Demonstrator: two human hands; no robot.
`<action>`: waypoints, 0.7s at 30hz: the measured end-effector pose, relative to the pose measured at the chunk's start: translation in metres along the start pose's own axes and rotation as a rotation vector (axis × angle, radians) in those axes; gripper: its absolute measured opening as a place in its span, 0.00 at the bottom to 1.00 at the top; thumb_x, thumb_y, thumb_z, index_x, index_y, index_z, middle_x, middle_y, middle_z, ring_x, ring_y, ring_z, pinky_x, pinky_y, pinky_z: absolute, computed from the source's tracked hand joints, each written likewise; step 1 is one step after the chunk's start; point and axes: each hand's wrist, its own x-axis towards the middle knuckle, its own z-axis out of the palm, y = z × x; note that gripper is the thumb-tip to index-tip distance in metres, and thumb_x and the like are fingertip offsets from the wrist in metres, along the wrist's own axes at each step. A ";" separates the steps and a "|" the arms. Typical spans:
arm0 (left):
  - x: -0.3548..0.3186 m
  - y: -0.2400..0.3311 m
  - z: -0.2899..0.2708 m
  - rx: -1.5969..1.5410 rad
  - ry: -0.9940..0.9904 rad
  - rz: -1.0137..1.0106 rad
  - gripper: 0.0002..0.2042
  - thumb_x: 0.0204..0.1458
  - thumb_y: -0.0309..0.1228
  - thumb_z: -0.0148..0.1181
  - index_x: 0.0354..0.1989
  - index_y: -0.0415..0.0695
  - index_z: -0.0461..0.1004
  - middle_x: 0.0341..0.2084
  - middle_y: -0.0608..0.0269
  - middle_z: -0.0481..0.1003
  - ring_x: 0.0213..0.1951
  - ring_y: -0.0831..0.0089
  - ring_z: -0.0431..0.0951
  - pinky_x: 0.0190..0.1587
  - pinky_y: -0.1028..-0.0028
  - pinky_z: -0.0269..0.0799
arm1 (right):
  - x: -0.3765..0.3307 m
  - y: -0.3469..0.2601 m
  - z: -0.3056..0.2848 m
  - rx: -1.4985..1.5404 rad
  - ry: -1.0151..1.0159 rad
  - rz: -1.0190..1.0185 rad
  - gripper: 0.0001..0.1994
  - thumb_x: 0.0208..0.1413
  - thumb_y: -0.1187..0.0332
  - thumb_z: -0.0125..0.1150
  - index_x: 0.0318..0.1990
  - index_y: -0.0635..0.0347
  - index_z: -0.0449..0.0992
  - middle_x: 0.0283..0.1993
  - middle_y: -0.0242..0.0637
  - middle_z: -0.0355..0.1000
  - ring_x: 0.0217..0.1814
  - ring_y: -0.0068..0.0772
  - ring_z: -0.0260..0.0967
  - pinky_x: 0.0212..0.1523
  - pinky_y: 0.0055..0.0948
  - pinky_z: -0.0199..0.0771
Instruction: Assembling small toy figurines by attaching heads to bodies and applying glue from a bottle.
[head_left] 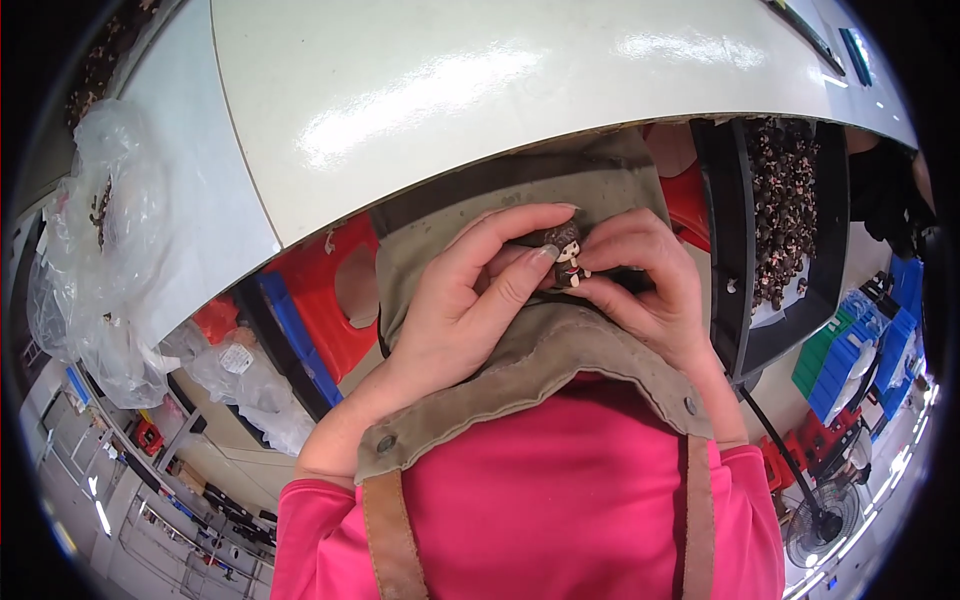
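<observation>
A small figurine [569,253] with dark brown hair, a pale face and a touch of red is held over my lap, in front of the table edge. My left hand [490,275] is closed around its head and back, the thumb resting against the hair. The fingers of my right hand [640,285] pinch the figurine's other side near its arm and lower body. Part of the figurine is hidden behind my fingers. Beneath both hands lies my grey-brown apron [420,240].
A white table [420,90] curves across the top. On the right, a dark crate [745,250] holds many small brown pieces [785,200]. Clear plastic bags [110,250] hang at the left. Red stools [315,290] stand beside my lap, and a fan [825,525] is at lower right.
</observation>
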 end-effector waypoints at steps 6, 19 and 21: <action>-0.003 -0.002 0.000 0.007 0.007 -0.011 0.16 0.59 0.24 0.47 0.55 0.37 0.63 0.48 0.60 0.69 0.46 0.76 0.71 0.50 0.77 0.68 | -0.003 0.000 0.001 -0.009 0.008 -0.001 0.11 0.40 0.76 0.69 0.33 0.58 0.75 0.35 0.36 0.71 0.36 0.32 0.69 0.33 0.26 0.69; 0.006 0.003 0.004 -0.093 -0.012 -0.121 0.17 0.58 0.24 0.49 0.56 0.39 0.62 0.48 0.60 0.69 0.47 0.77 0.71 0.50 0.78 0.67 | -0.001 0.005 -0.007 -0.062 -0.001 -0.008 0.12 0.39 0.77 0.69 0.33 0.58 0.74 0.35 0.36 0.71 0.36 0.32 0.69 0.34 0.26 0.69; 0.007 0.004 0.004 -0.104 -0.052 -0.131 0.18 0.57 0.23 0.50 0.57 0.39 0.61 0.47 0.60 0.69 0.47 0.77 0.70 0.50 0.77 0.67 | -0.002 0.002 -0.010 -0.126 -0.003 -0.028 0.13 0.39 0.78 0.69 0.34 0.58 0.73 0.36 0.37 0.71 0.37 0.33 0.69 0.36 0.27 0.69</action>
